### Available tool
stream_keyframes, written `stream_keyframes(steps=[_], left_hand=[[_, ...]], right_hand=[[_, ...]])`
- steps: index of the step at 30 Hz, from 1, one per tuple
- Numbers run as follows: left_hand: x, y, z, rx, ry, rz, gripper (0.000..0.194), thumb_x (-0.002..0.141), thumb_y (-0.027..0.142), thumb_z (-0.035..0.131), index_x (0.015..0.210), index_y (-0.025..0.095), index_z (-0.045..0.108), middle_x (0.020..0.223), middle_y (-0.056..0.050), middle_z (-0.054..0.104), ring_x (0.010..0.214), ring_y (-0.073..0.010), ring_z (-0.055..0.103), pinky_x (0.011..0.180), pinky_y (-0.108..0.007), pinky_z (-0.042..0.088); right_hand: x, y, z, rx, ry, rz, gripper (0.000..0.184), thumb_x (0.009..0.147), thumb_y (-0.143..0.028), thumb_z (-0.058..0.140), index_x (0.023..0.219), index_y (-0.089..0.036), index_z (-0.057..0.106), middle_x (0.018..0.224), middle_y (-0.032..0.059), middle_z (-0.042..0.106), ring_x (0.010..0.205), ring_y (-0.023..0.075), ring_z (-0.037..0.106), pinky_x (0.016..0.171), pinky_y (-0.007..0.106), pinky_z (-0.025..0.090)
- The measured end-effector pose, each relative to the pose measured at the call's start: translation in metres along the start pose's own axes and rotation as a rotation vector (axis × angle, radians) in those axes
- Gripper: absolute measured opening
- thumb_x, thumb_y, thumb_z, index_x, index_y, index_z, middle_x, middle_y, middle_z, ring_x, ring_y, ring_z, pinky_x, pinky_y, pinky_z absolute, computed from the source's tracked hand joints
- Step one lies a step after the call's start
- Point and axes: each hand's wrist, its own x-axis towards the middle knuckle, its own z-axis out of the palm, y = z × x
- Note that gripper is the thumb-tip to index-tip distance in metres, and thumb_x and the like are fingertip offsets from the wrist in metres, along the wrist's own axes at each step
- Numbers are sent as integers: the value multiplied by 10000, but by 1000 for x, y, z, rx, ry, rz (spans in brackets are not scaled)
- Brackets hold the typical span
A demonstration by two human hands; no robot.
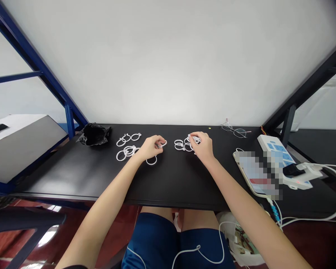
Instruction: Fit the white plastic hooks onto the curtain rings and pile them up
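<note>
Seated person, both arms over a black surface (170, 183). Left hand (149, 147): thumb and fingertips pinched together on a white ring (165, 142), lifted clear at mid-surface. Right hand (204, 145): fingers curled down over the right cluster (179, 145) of similar rings, fingertips touching; whether one is gripped, cannot tell from here. Left cluster (128, 151), several overlapping, lies left of the left hand; one loose ring (151, 163) just below that hand, partly behind it. Black bag (93, 135), crumpled, mouth up, near the far left corner. Glasses (239, 132) at the far edge, right of the right hand. Phone (248, 177) nearer, cable plugged in; power strip (274, 147) beside it, far right.
</note>
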Motion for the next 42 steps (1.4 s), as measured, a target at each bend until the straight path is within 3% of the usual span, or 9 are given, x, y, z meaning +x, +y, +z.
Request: stream_keyframes(steps=[2, 5, 7, 10, 18, 26, 33, 42], left_hand=[[0, 8, 6, -268, -37, -54, 274, 686, 185, 688, 943, 148, 601, 981, -77, 645, 858, -165, 634, 724, -290, 533], [0, 17, 13, -562, -87, -140, 363, 673, 247, 765, 964, 130, 581, 940, -82, 668, 825, -163, 658, 743, -314, 541], [0, 20, 16, -644, -87, -190, 388, 667, 263, 783, 970, 130, 582, 926, -76, 674, 800, -156, 663, 704, -292, 543], [0, 21, 15, -707, -72, -230, 374, 684, 285, 777, 971, 136, 589, 896, -56, 672, 800, -151, 664, 669, -258, 539], [-2, 21, 20, -769, -94, -231, 299, 710, 258, 759, 935, 136, 604, 879, -54, 674, 876, -169, 660, 801, -325, 539], [-1, 18, 22, -738, -186, -181, 294, 690, 160, 753, 949, 132, 617, 929, -63, 664, 899, -167, 647, 888, -368, 498], [-2, 11, 23, -554, -237, -83, 430, 636, 181, 793, 1006, 159, 574, 1132, -98, 584, 1002, -206, 617, 796, -340, 522], [-4, 17, 20, -467, -248, -48, 515, 635, 229, 808, 1062, 175, 526, 1110, -97, 623, 1067, -232, 609, 735, -282, 499]], right_hand=[[-2, -5, 1, 85, -40, -55, 122, 826, -264, 556, 816, -211, 665, 853, 68, 691, 860, 240, 609, 816, 408, 487], [-8, -14, 5, 236, -265, -145, 130, 823, -266, 567, 884, -228, 675, 886, 59, 673, 784, 204, 616, 715, 365, 524], [-13, -20, 8, 296, -399, -174, 152, 813, -259, 570, 917, -238, 679, 921, 60, 657, 747, 187, 608, 596, 320, 520], [-19, -27, 11, 336, -474, -161, 160, 801, -264, 585, 927, -239, 680, 949, 63, 639, 727, 172, 603, 498, 277, 495], [-21, -29, 12, 414, -531, -107, 280, 758, -366, 691, 1007, -240, 669, 995, 73, 639, 890, 217, 620, 601, 304, 566], [-22, -22, 19, 384, -491, -101, 149, 826, -350, 607, 860, -230, 689, 959, 68, 665, 803, 197, 646, 592, 309, 557], [-22, -21, 19, 384, -446, -91, 155, 816, -370, 630, 787, -236, 701, 876, 58, 678, 736, 193, 643, 583, 328, 559], [-22, -26, 19, 561, -385, -37, 120, 769, -361, 699, 793, -249, 737, 940, 58, 648, 790, 189, 652, 648, 343, 603]])
